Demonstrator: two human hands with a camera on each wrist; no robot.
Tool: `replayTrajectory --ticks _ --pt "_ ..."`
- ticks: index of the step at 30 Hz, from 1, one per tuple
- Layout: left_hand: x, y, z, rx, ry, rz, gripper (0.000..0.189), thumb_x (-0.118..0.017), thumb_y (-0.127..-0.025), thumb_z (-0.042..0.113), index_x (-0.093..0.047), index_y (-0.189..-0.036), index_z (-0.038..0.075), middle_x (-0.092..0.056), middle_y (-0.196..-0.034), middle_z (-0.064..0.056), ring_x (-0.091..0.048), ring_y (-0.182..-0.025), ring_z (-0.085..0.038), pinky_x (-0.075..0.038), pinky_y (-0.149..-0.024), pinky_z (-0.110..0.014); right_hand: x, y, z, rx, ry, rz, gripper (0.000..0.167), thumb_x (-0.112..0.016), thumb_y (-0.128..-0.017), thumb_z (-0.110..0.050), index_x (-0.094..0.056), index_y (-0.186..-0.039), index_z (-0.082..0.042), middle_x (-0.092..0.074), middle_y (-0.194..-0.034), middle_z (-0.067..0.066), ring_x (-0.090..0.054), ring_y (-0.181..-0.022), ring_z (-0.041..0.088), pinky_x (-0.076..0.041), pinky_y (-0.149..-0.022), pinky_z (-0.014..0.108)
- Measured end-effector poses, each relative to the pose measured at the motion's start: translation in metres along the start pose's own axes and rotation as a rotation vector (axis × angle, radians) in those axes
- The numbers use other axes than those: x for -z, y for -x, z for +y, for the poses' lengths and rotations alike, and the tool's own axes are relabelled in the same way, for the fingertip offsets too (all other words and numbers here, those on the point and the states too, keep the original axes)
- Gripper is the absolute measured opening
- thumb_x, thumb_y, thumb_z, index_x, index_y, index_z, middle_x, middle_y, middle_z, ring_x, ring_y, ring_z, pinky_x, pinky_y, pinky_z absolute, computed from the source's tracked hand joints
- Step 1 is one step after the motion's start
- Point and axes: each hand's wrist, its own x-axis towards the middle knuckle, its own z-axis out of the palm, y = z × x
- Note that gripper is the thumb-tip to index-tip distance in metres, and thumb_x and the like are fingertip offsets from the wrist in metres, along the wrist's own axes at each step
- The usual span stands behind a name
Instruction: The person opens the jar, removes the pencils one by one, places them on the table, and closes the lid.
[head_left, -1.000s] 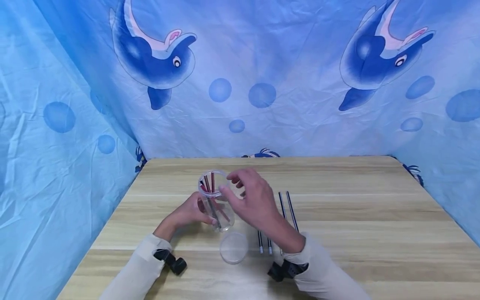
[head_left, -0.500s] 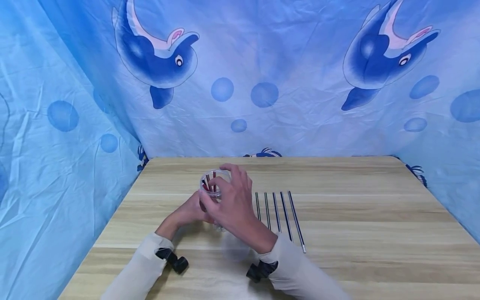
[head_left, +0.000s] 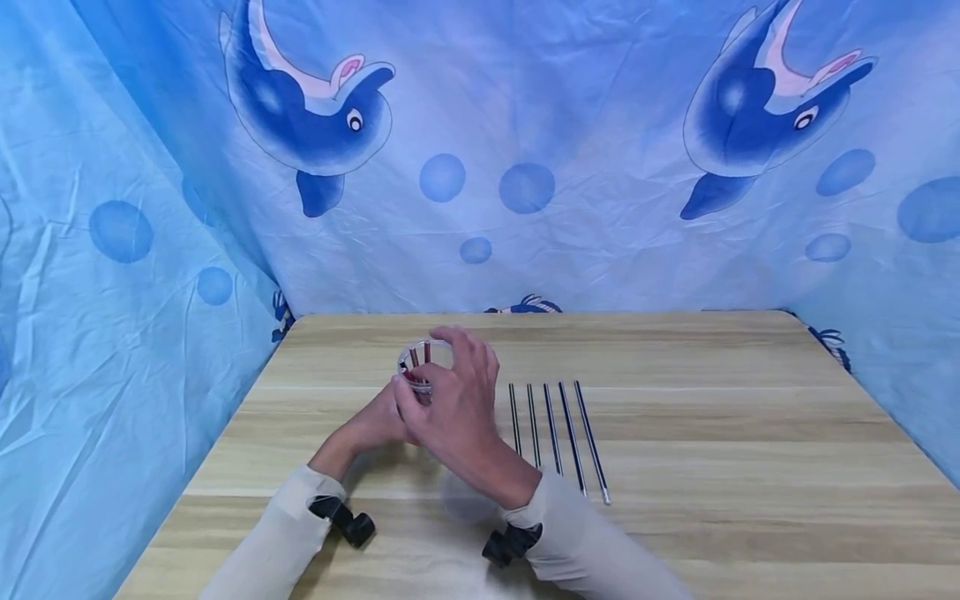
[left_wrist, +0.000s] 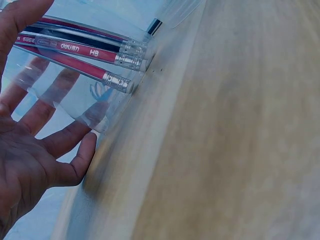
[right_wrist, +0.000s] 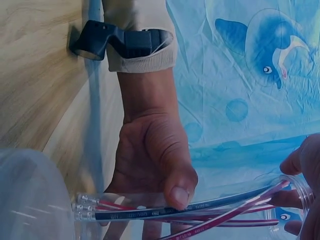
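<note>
My left hand (head_left: 373, 419) holds a clear plastic jar (head_left: 442, 356) upright from its left side, fingers and thumb around the wall. Red pencils (left_wrist: 80, 50) and dark pencils (right_wrist: 135, 214) lean inside, silver eraser ends at the bottom. Over the mouth, my right hand (head_left: 457, 408) curves with its thumb at the near rim and a finger reaching inside beside the pencil tips. Whether those fingertips pinch a pencil cannot be made out. Several dark pencils (head_left: 592, 442) lie side by side on the table, to the right of the jar.
A translucent round lid (head_left: 463, 500) lies on the wooden table (head_left: 750, 467) in front of the jar, partly behind my right forearm. Blue dolphin-print cloth (head_left: 480, 208) hangs behind the table and along its sides.
My right hand has moved left to the jar's mouth, a finger now inside the rim. More of the pencils on the table show. The left hand keeps its hold.
</note>
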Motion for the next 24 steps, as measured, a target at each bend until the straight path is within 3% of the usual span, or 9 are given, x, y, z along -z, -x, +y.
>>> replayTrajectory --ticks 8,18,24 --pt "0.000 -0.002 -0.003 -0.055 -0.070 0.005 0.075 -0.080 -0.076 0.007 -0.041 -0.140 0.005 -0.061 -0.121 -0.009 -0.059 -0.105 -0.022 -0.050 -0.090 -0.031 0.003 0.000 -0.004 -0.029 -0.034 0.038 0.018 -0.071 -0.084 -0.027 -0.079 -0.085 -0.011 -0.056 -0.128 0.010 -0.047 -0.121 0.028 -0.031 -0.104 0.052" --pt "0.002 0.000 0.000 -0.046 -0.103 0.017 0.076 -0.084 -0.075 0.010 -0.045 -0.140 0.002 -0.062 -0.128 -0.013 -0.059 -0.116 -0.027 -0.049 -0.097 -0.035 0.006 0.000 -0.012 -0.043 -0.133 0.145 0.012 -0.074 -0.083 -0.017 -0.078 -0.090 -0.008 -0.056 -0.123 0.012 -0.052 -0.110 0.026 -0.036 -0.098 0.048" --pt "0.002 0.003 -0.002 -0.035 -0.061 -0.007 0.070 -0.084 -0.076 0.008 -0.051 -0.137 0.004 -0.063 -0.127 -0.011 -0.060 -0.113 -0.023 -0.050 -0.095 -0.033 0.010 0.000 -0.016 -0.066 -0.169 0.151 0.013 -0.071 -0.088 -0.019 -0.075 -0.094 -0.008 -0.056 -0.121 0.010 -0.054 -0.108 0.024 -0.041 -0.093 0.045"
